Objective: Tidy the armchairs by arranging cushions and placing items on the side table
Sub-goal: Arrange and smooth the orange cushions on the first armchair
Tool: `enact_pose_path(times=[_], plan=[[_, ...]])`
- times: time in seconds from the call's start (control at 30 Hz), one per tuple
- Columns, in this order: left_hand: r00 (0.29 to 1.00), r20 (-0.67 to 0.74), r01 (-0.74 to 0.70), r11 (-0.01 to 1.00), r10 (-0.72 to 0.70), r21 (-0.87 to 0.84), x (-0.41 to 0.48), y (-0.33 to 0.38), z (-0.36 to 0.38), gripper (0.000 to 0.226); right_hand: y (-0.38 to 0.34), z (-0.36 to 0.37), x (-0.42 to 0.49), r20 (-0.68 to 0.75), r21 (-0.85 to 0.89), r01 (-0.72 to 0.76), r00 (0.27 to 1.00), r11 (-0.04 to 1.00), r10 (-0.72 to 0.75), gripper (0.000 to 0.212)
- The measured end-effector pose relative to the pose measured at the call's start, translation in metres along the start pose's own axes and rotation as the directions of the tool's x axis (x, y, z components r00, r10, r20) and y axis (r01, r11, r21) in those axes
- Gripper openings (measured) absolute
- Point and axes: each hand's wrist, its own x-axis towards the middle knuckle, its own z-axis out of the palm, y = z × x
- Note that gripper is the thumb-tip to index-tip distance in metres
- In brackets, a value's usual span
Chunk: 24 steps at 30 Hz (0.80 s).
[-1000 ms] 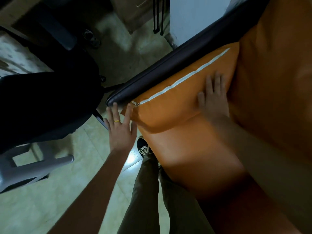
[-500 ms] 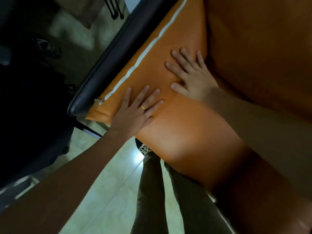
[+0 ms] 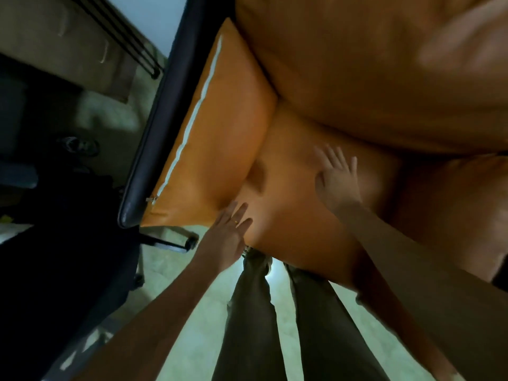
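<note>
Between the two hands lies the orange padded seat cushion (image 3: 288, 215). The right hand (image 3: 336, 182) presses flat on it, fingers spread; the left hand (image 3: 228, 237) touches its front edge with straight fingers, gripping nothing. Just beyond the left hand, the orange side cushion with a white zip strip (image 3: 220, 138) leans against the dark armrest (image 3: 154, 119). An uneven shove on the seat could slide that cushion off the front corner.
</note>
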Motion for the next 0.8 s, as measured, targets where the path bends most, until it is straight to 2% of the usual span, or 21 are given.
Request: enact_pose_path(times=[0.07, 0.17, 0.23, 0.37, 0.47, 0.63, 0.73, 0.8], plan=[[1.000, 0.011, -0.024, 0.999, 0.025, -0.047, 0.016, 0.021, -0.014, 0.052, 0.022, -0.009, -0.028, -0.052, 0.092, -0.062, 0.996, 0.994, 0.067, 0.064], [0.991, 0.068, -0.107, 0.983, 0.119, -0.151, 0.051, 0.062, -0.040, 0.054, 0.051, -0.021, -0.062, -0.044, 0.319, -0.161, 0.982, 0.934, 0.185, 0.065], [0.976, 0.099, -0.172, 0.963, 0.195, -0.209, 0.075, 0.092, -0.056, 0.053, 0.067, -0.028, -0.083, -0.064, 0.399, -0.184, 0.972, 0.898, 0.228, 0.067], [0.905, 0.094, -0.375, 0.883, 0.415, -0.283, 0.124, 0.159, -0.085, 0.050, 0.094, -0.043, -0.125, -0.221, 0.524, -0.215, 0.900, 0.824, 0.375, 0.064], [0.836, 0.035, -0.526, 0.816, 0.548, -0.239, 0.150, 0.206, -0.107, 0.051, 0.108, -0.049, -0.153, -0.358, 0.555, -0.240, 0.796, 0.797, 0.489, 0.062], [0.691, 0.004, -0.719, 0.688, 0.723, -0.104, 0.181, 0.266, -0.122, 0.052, 0.122, -0.042, -0.191, -0.490, 0.639, -0.297, 0.555, 0.710, 0.673, 0.057], [0.609, -0.011, -0.793, 0.608, 0.793, -0.011, 0.197, 0.301, -0.129, 0.051, 0.135, -0.028, -0.210, -0.441, 0.715, -0.375, 0.413, 0.590, 0.797, 0.057], [0.545, 0.000, -0.837, 0.544, 0.839, 0.053, 0.205, 0.329, -0.130, 0.052, 0.145, -0.010, -0.222, -0.402, 0.734, -0.407, 0.385, 0.543, 0.831, 0.057]])
